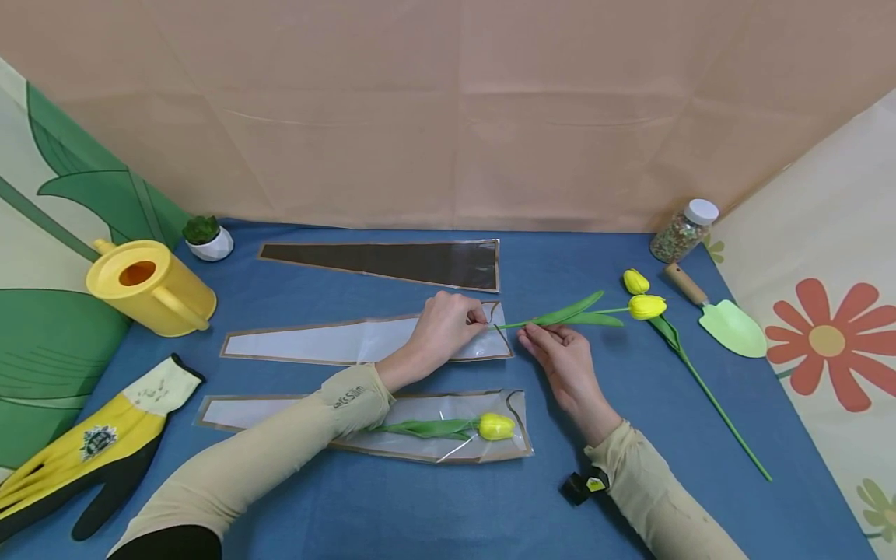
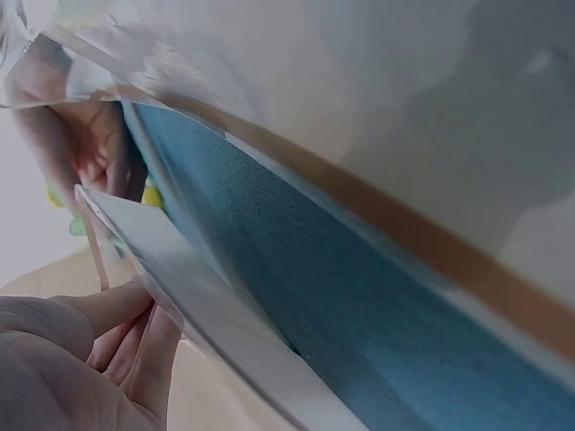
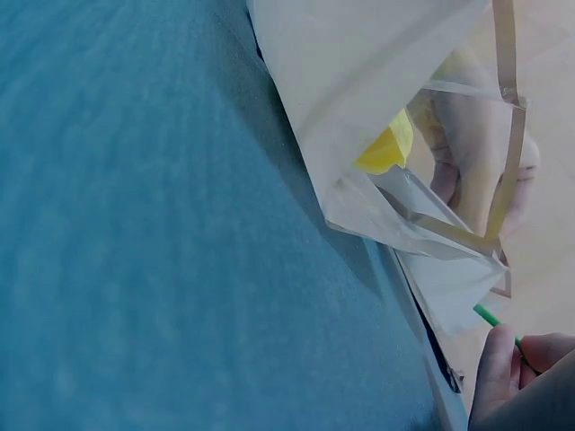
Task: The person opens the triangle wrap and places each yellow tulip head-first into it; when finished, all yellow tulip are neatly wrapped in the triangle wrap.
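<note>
Right grip (image 1: 567,369): thumb and fingers pinch the stem of the held tulip (image 1: 568,311) near its lower end. Left grip (image 1: 444,330): thumb and fingers pinch the edge of the middle sleeve (image 1: 336,342) close to its wide end. Positions are referenced to the middle sleeve. The held tulip extends off the wide, right-hand end, stem tip toward the sleeve and bloom farthest from it. Its long axis runs roughly in line with the sleeve's length. The governing relation, in my judgement, is stem tip to sleeve rim; whether the tip lies past that rim cannot be established. The left grip is over the sleeve, the right just off its wide end.

Condition of the held tulip: bright yellow bloom, thin green stem, long green leaves, no damage visible. A loose tulip (image 1: 670,334) lies on the surface (image 1: 448,505), well right of the middle sleeve. On the person's side of it, a lower sleeve (image 1: 238,411) contains a packed tulip (image 1: 497,426).
</note>
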`<state>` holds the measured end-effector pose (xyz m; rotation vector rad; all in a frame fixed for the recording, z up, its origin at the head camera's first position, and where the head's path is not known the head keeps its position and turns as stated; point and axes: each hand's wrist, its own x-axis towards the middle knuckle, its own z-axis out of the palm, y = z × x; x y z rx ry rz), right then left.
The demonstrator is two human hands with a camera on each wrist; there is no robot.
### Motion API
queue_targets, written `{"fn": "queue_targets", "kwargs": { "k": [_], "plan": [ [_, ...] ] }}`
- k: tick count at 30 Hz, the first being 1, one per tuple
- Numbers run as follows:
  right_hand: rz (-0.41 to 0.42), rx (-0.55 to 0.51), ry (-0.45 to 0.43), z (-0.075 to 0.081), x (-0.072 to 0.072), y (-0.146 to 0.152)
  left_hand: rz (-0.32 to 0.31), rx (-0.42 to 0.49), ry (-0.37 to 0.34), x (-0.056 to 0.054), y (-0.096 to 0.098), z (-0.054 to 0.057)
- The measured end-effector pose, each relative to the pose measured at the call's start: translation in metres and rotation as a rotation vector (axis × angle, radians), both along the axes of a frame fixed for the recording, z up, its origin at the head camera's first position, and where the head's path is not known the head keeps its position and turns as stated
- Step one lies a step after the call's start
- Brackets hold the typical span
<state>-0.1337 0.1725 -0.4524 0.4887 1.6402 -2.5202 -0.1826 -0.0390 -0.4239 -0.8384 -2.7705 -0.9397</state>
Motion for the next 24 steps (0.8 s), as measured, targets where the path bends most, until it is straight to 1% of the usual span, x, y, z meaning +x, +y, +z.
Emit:
{"fn": "queue_targets", "kwargs": {
  "k": [8,12,17,24],
  "plan": [
    [0.013,-0.013,-0.023,-0.001,-0.001,-0.004,-0.009,-0.011,0.004,0.001,0.001,0.001],
    [0.023,-0.019,-0.022,-0.002,-0.001,-0.006,-0.003,-0.011,0.002,0.001,0.002,0.002],
    [0.034,-0.020,-0.031,-0.003,-0.002,-0.009,-0.004,-0.020,0.014,0.000,0.004,0.002],
    [0.043,0.004,-0.050,-0.002,-0.003,-0.011,-0.011,-0.023,0.014,-0.001,0.004,0.003]
  ]
}}
